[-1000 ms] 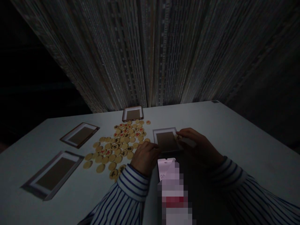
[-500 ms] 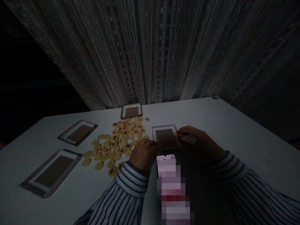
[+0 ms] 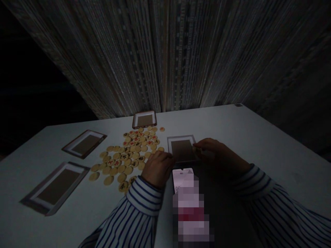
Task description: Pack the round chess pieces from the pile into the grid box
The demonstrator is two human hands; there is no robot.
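My right hand pinches a round wooden piece at the right edge of a pale-rimmed tray. My left hand is closed at the tray's lower left corner, its fingertips curled; whether they hold anything is hidden. Left of my left hand lies a loose heap of round wooden pieces, some with red or black characters, others plain. A lit phone, partly pixelated, lies just below the tray, between my forearms.
Three more framed trays stand on the white table: one at the back, one at the left, and one at the front left. A striped curtain hangs behind the table.
The view has shifted slightly, moving the table items a little up in the picture. The piece in my right hand has tilted and its character shows less clearly. My left hand stays at the tray.
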